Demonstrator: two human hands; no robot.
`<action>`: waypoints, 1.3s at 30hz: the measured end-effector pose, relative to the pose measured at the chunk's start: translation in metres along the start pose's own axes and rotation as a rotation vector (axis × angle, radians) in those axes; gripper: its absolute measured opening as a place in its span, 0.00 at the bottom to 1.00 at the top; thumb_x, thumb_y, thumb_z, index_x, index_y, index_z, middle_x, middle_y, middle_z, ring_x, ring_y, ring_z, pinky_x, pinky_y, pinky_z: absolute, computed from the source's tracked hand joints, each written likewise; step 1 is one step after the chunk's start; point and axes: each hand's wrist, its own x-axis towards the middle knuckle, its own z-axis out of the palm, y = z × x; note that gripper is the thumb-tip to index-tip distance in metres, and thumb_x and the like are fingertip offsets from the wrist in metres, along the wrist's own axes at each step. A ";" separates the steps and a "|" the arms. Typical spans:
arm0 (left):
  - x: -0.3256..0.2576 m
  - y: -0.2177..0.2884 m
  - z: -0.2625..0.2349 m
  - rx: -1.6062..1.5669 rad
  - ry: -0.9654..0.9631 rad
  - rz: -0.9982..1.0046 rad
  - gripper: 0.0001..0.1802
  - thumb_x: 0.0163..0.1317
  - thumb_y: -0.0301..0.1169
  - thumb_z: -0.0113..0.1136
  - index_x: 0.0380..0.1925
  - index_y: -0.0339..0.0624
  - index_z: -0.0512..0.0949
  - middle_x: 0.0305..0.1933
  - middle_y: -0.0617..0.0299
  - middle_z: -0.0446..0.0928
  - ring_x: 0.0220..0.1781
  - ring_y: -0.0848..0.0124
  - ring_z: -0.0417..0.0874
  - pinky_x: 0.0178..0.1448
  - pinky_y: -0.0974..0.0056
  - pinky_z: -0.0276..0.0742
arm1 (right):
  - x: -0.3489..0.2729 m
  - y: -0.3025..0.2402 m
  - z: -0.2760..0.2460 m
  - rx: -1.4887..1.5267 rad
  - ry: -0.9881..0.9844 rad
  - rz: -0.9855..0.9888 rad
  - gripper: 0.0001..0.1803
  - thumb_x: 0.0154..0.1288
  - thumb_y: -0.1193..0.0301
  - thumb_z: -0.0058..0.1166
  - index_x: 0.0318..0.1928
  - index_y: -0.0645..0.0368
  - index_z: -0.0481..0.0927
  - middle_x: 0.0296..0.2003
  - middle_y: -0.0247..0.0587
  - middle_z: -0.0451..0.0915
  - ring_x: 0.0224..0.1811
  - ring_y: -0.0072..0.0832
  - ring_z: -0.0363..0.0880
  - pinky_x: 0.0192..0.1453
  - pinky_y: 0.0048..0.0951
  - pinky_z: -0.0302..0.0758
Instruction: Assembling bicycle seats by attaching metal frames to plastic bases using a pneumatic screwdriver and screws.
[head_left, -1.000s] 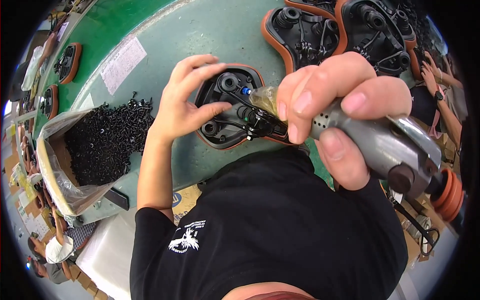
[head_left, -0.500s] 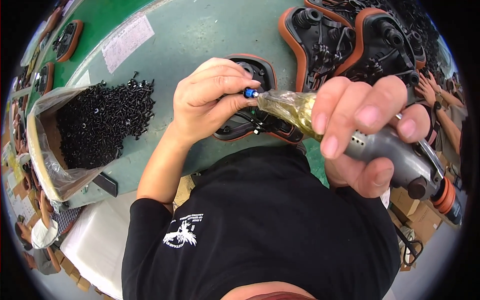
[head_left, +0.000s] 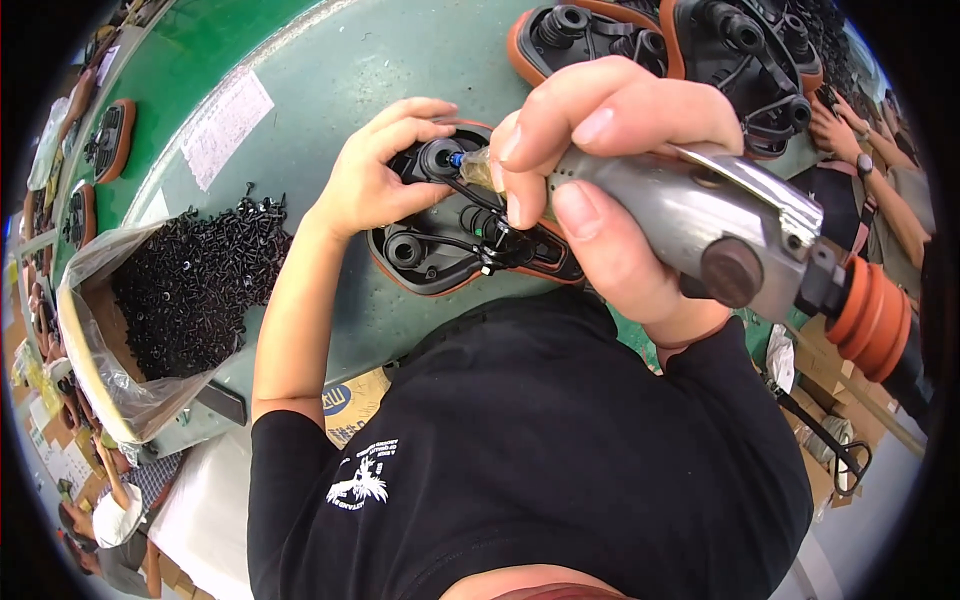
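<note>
A black molded part with an orange rim (head_left: 425,268) lies on the green table before me, its hollow side up, showing round posts and cables. My left hand (head_left: 375,172) holds its left side, thumb on the inside and fingers over the far edge. In my right hand (head_left: 620,120) is a grey air screwdriver (head_left: 680,215), its fingers wrapped round the front of the body. The tool points left, and its blue tip (head_left: 457,160) is at the upper round post (head_left: 438,158). Whether a screw sits in the tip is hidden.
At left stands a plastic-lined box (head_left: 100,370) heaped with small black screws (head_left: 200,285). Similar orange-rimmed parts (head_left: 590,40) lie at the far right. A paper sheet (head_left: 228,130) is on the table. Another person's hands (head_left: 840,135) work at the right edge.
My left hand has left the screwdriver tip and taken hold of the part. The screwdriver has moved left, its tip now at the upper post.
</note>
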 end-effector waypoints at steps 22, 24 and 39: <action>-0.013 -0.008 0.019 -0.163 0.143 -0.044 0.23 0.43 0.26 0.77 0.43 0.37 0.84 0.57 0.49 0.85 0.61 0.53 0.87 0.66 0.54 0.82 | 0.020 0.051 0.017 -0.192 -0.228 0.151 0.16 0.67 0.86 0.54 0.53 0.61 0.73 0.47 0.56 0.83 0.35 0.31 0.83 0.45 0.35 0.84; -0.018 0.000 0.019 -0.303 0.192 -0.135 0.25 0.44 0.25 0.77 0.46 0.38 0.84 0.57 0.49 0.85 0.60 0.53 0.86 0.66 0.55 0.82 | 0.022 0.051 0.017 -0.110 -0.253 0.153 0.22 0.66 0.86 0.52 0.60 0.60 0.72 0.56 0.63 0.81 0.33 0.30 0.83 0.44 0.34 0.83; -0.089 -0.125 -0.264 0.150 1.164 -0.508 0.29 0.62 0.36 0.79 0.57 0.27 0.82 0.59 0.52 0.84 0.60 0.65 0.83 0.67 0.62 0.77 | -0.041 -0.023 -0.037 0.205 0.485 0.390 0.16 0.67 0.82 0.50 0.55 0.63 0.73 0.61 0.71 0.78 0.29 0.33 0.84 0.41 0.42 0.83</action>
